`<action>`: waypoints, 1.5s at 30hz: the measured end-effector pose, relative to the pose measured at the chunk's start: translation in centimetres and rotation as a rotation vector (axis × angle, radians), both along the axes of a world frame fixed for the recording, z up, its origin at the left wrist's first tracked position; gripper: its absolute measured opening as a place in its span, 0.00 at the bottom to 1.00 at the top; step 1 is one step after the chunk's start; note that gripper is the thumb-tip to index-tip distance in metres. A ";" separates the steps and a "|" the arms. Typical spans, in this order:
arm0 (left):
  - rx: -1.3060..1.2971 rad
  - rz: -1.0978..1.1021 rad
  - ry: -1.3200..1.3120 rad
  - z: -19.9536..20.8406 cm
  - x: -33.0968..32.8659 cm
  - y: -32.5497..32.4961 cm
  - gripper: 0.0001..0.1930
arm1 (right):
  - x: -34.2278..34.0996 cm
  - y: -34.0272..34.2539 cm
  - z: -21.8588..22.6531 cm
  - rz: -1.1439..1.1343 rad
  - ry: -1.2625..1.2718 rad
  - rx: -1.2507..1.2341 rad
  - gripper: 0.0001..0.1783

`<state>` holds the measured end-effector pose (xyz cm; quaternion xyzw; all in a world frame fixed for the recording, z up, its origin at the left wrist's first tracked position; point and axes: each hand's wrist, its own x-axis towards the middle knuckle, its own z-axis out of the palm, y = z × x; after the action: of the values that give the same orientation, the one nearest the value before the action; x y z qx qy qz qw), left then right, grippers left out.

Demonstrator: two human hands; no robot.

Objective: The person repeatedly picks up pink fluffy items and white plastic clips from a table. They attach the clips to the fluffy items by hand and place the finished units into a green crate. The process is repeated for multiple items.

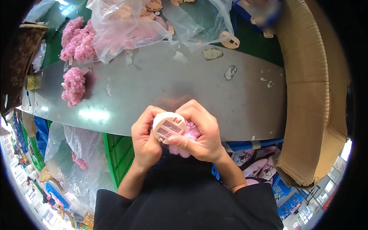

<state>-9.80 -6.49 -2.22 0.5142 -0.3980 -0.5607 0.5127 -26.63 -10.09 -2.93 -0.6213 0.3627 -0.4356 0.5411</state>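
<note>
Close in front of my body, both hands are closed round a round beige plastic piece (158, 122) with rectangular recesses in its upturned face. Pink fluffy plush (191, 132) shows beside and under it. My left hand (144, 138) grips the piece's left side, with its fingers mostly hidden behind. My right hand (205, 134) holds the plush and the right side, its thumb pressed on the lower rim. How the plastic and plush are joined I cannot tell. A finished-looking pink curly plush toy (73, 86) lies apart on the table's left.
The grey metal table (153, 84) bends across the view. Several pink plush pieces (78, 42) and clear plastic bags (130, 30) with beige parts lie at the back. A loose beige disc (230, 40) sits by them. A tall cardboard box (306, 88) stands right; a green crate (119, 157) is below left.
</note>
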 end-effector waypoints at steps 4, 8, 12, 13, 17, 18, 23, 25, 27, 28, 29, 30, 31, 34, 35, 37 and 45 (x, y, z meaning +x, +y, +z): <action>0.055 -0.019 0.139 -0.1 0.7 -0.7 0.13 | -0.1 0.1 -1.2 0.009 -0.056 0.113 0.21; 0.000 -0.179 -0.184 -0.2 0.3 -0.9 0.21 | -0.1 0.5 -2.0 -0.056 0.000 -0.047 0.19; 0.017 -0.116 -0.010 -0.5 -1.1 -0.6 0.22 | -0.3 0.4 -2.1 -0.069 -0.029 -0.069 0.14; 0.010 -0.106 -0.015 -0.7 -1.3 -0.4 0.23 | -0.3 0.5 -2.0 -0.068 -0.030 -0.063 0.14; -0.001 -0.132 -0.071 -0.3 -1.2 -0.2 0.22 | -0.2 1.1 -2.2 -0.098 -0.047 -0.057 0.14; -0.007 -0.156 -0.088 0.0 -1.1 -0.5 0.22 | -0.2 1.1 -2.2 -0.114 -0.048 -0.068 0.14; -0.002 -0.123 -0.183 1.9 0.6 0.1 0.26 | 1.7 3.0 -1.1 -0.120 0.126 -0.282 0.13; -0.068 -0.096 -0.140 1.2 1.7 0.6 0.25 | 2.9 4.0 -0.3 -0.124 0.186 -0.345 0.13; -0.046 -0.038 -0.124 1.6 2.3 1.3 0.29 | 3.8 4.5 -0.3 -0.155 0.109 -0.321 0.13; -0.053 0.012 -0.110 1.5 2.4 1.7 0.30 | 4.4 4.9 -0.3 -0.172 0.052 -0.285 0.13; -0.059 0.064 -0.097 1.4 2.6 2.1 0.31 | 5.1 5.3 -0.3 -0.186 -0.005 -0.250 0.14; -0.004 0.154 -0.110 1.1 2.5 2.8 0.33 | 5.5 5.9 -0.2 -0.185 -0.063 -0.150 0.14; 0.012 0.169 -0.064 0.8 3.2 3.1 0.32 | 6.3 6.2 -0.2 -0.195 -0.074 -0.141 0.15; -0.024 0.220 0.059 0.1 5.4 3.9 0.33 | 9.0 6.8 -0.4 -0.175 -0.039 -0.181 0.22; -0.025 0.238 0.064 -0.1 6.2 4.6 0.33 | 9.4 6.9 -0.2 -0.143 0.038 -0.236 0.24; -0.043 0.280 0.070 -0.1 7.8 5.3 0.34 | 10.3 6.5 0.7 -0.071 0.180 -0.366 0.29; -0.125 0.473 -0.014 -0.3 9.7 6.6 0.32 | 12.6 6.1 1.7 -0.041 0.340 -0.718 0.33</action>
<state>-0.08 0.15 -2.53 0.5644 -0.3038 -0.3957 0.6577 -13.99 -3.98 -1.25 -0.8269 0.2841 -0.4363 0.2126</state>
